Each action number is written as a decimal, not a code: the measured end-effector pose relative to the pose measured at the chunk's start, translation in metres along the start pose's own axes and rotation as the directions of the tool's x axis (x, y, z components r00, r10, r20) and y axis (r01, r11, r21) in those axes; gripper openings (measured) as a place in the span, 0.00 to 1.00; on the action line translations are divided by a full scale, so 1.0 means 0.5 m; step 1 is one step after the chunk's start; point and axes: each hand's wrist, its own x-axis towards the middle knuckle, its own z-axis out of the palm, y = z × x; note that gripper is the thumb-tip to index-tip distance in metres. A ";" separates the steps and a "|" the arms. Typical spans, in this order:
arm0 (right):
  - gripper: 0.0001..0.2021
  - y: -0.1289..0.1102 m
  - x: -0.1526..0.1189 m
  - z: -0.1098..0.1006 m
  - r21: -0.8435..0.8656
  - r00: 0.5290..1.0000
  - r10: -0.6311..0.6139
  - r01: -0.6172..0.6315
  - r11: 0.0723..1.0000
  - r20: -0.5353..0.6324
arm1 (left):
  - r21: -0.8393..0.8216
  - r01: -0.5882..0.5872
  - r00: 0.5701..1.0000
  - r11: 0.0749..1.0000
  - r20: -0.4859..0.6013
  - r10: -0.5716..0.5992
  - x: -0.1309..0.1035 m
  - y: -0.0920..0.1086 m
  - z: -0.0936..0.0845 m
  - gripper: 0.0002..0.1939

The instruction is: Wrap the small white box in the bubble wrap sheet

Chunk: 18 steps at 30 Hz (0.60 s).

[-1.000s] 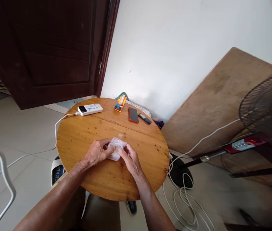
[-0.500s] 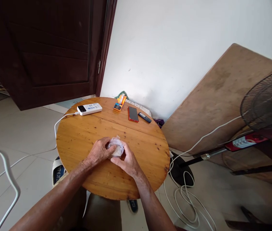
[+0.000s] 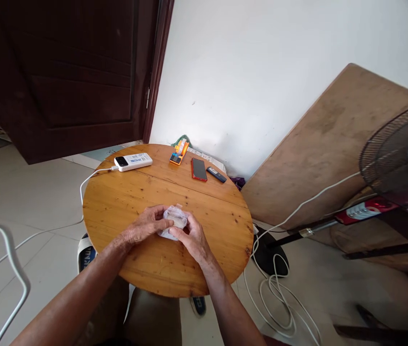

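Note:
A small, pale, crinkled packet point(image 3: 175, 217), whitish with a lilac tint, is held between both hands just above or on the round wooden table point(image 3: 117, 202); I cannot make out what is inside. My left hand point(image 3: 148, 225) grips its left side, the thumb lying across the front. On the other side, my right hand point(image 3: 192, 236) has its fingers curled round the packet and its thumb pressed on the near face. A small clear flap sticks up at the packet's far edge.
Along the table's far side are a white power bank point(image 3: 133, 162) with a cable, an orange tape dispenser point(image 3: 179, 152), a red-edged phone point(image 3: 199, 169) and a dark handheld device point(image 3: 216, 174). A standing fan point(image 3: 399, 149) and loose white cable point(image 3: 279, 300) are at right.
My right thumb has moved in from the packet's near side onto its face. My left thumb has shifted slightly, and the packet looks flatter and more spread.

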 end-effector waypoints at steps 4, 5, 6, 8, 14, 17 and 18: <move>0.19 -0.010 0.000 0.002 -0.068 0.999 -0.017 0.014 0.998 -0.044 | -0.069 0.018 1.000 0.997 -0.018 -0.019 0.008 -0.014 -0.002 0.28; 0.19 -0.009 0.001 0.002 -0.064 0.999 -0.025 0.022 0.998 -0.047 | -0.066 0.018 1.000 0.998 -0.023 -0.020 0.008 -0.016 -0.002 0.28; 0.19 -0.008 0.001 0.002 -0.055 0.998 -0.034 0.031 0.998 -0.048 | -0.056 0.015 0.999 0.998 -0.032 -0.016 0.008 -0.017 -0.002 0.28; 0.19 -0.002 0.001 0.001 -0.041 0.998 -0.043 0.041 0.998 -0.048 | -0.029 0.010 0.999 1.000 -0.041 -0.011 0.006 -0.017 -0.002 0.27; 0.17 0.008 0.001 0.001 -0.011 0.998 -0.043 0.043 0.999 -0.054 | 0.047 0.024 0.998 0.999 -0.064 -0.021 0.002 -0.012 -0.002 0.27; 0.14 0.009 0.002 0.001 -0.017 0.993 -0.093 0.092 0.996 -0.076 | 0.065 0.032 0.997 0.997 -0.078 -0.027 0.004 -0.012 -0.003 0.28; 0.13 0.008 0.002 0.001 -0.022 0.990 -0.112 0.110 0.994 -0.088 | 0.074 0.035 0.996 0.997 -0.080 -0.029 0.004 -0.013 -0.003 0.28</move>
